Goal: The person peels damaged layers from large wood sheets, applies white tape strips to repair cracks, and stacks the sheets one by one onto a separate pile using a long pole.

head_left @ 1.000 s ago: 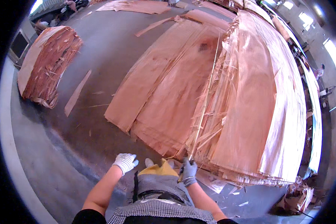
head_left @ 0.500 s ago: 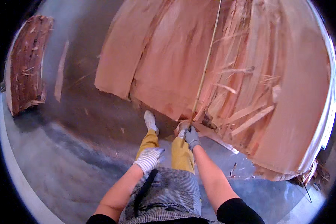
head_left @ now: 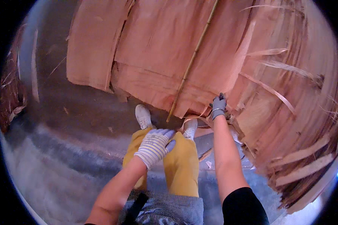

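Note:
My right hand [head_left: 219, 106], in a grey glove, is closed at the near edge of a reddish wood veneer sheet [head_left: 234, 80], whose pale edge runs away from me; the fingertips are partly hidden. My left hand [head_left: 154, 145], in a striped glove with a lilac-grey palm, hangs above my thighs. Its fingers are stretched out and the thumb is apart, with nothing held. A thin bamboo stick [head_left: 191, 63] lies lengthwise on the veneer sheets [head_left: 154, 45], left of my right hand, its near end reaching past their ragged edge.
Torn veneer strips [head_left: 268, 90] and rough layered sheets [head_left: 300, 123] cover the right side. Another veneer stack [head_left: 13, 90] stands at the far left. A narrow strip [head_left: 35, 67] lies on the dark floor [head_left: 79, 108]. My shoes [head_left: 143, 116] are close to the sheets' edge.
My right hand has left the bamboo stick and moved right and farther out to the veneer's edge. The stick now lies on the sheets. The view has shifted right.

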A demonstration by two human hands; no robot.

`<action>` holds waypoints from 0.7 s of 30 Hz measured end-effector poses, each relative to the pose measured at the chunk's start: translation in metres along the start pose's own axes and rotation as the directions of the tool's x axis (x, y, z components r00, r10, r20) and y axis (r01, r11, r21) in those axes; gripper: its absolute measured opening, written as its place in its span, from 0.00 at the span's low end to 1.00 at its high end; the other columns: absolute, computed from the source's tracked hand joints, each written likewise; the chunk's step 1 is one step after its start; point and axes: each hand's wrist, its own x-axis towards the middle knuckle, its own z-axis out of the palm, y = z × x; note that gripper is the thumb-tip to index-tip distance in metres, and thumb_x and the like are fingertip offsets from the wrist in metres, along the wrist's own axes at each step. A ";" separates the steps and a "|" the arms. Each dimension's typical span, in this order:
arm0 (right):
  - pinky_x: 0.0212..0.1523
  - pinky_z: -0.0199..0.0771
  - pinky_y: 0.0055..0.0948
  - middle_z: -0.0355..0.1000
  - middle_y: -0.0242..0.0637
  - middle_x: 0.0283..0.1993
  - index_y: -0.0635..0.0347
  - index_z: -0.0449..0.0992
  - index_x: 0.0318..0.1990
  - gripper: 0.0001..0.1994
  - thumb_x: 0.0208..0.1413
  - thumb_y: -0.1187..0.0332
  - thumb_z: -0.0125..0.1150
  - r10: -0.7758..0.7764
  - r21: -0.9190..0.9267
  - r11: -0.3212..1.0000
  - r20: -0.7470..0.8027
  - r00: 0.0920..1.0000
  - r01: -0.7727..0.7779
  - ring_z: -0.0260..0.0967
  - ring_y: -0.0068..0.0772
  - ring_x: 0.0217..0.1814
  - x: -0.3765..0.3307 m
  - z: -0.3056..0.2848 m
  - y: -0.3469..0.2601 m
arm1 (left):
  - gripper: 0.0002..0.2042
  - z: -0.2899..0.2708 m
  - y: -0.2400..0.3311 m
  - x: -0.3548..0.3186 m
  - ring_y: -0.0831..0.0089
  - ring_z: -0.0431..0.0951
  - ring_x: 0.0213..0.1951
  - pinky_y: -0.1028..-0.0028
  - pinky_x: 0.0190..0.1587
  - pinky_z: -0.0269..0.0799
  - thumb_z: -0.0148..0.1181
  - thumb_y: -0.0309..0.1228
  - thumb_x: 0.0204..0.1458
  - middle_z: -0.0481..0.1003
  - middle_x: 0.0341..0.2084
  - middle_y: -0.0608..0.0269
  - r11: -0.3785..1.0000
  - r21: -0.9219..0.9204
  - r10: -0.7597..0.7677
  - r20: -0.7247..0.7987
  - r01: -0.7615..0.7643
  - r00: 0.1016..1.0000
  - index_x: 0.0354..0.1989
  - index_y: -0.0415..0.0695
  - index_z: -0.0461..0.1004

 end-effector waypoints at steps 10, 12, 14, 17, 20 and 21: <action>0.38 0.70 0.36 0.75 0.40 0.34 0.67 0.73 0.37 0.14 0.46 0.67 0.65 -0.153 -0.269 0.957 -0.133 0.979 0.112 0.70 0.38 0.33 0.069 0.011 0.024 | 0.15 -0.011 -0.047 0.103 0.52 0.73 0.42 0.58 0.45 0.66 0.52 0.38 0.52 0.74 0.39 0.49 0.997 0.078 0.029 -0.001 -0.028 1.000 0.43 0.42 0.72; 0.34 0.71 0.35 0.74 0.37 0.33 0.66 0.74 0.37 0.14 0.45 0.68 0.67 -0.085 0.018 0.996 -0.099 0.991 0.087 0.69 0.35 0.30 0.038 0.015 0.002 | 0.18 -0.016 -0.045 0.113 0.52 0.74 0.45 0.60 0.50 0.65 0.51 0.39 0.54 0.74 0.42 0.47 0.992 -0.059 -0.104 0.094 0.110 0.990 0.49 0.42 0.71; 0.26 0.71 0.30 0.72 0.34 0.30 0.61 0.74 0.36 0.09 0.47 0.71 0.65 0.022 0.201 0.979 0.105 0.994 -0.043 0.66 0.32 0.24 -0.012 0.032 -0.027 | 0.20 -0.007 -0.045 0.131 0.53 0.73 0.47 0.63 0.52 0.65 0.50 0.40 0.55 0.74 0.44 0.46 0.926 -0.320 -0.181 0.088 0.200 0.980 0.53 0.42 0.69; 0.24 0.71 0.27 0.71 0.33 0.28 0.56 0.74 0.39 0.06 0.54 0.72 0.58 -0.086 0.565 0.783 0.513 0.854 -0.261 0.67 0.29 0.23 -0.092 0.048 -0.076 | 0.22 0.008 -0.037 0.182 0.57 0.74 0.48 0.66 0.52 0.65 0.52 0.41 0.54 0.74 0.45 0.47 0.800 -0.592 -0.277 -0.218 0.099 0.936 0.54 0.42 0.68; 0.31 0.73 0.26 0.72 0.30 0.36 0.56 0.75 0.40 0.07 0.54 0.70 0.57 -0.109 0.657 0.421 0.721 0.684 -0.625 0.69 0.27 0.30 -0.121 0.075 -0.088 | 0.19 -0.024 -0.036 0.216 0.49 0.74 0.43 0.61 0.47 0.69 0.53 0.44 0.51 0.75 0.40 0.47 0.856 -0.451 -0.358 -0.167 0.252 0.919 0.44 0.42 0.74; 0.35 0.74 0.31 0.73 0.31 0.35 0.57 0.75 0.42 0.09 0.57 0.67 0.54 -0.009 0.540 0.667 0.694 0.720 -0.513 0.70 0.31 0.31 -0.124 0.084 -0.073 | 0.16 -0.028 -0.055 0.217 0.50 0.74 0.41 0.61 0.45 0.69 0.53 0.41 0.51 0.75 0.37 0.47 0.926 -0.281 -0.344 -0.349 0.253 0.872 0.38 0.41 0.76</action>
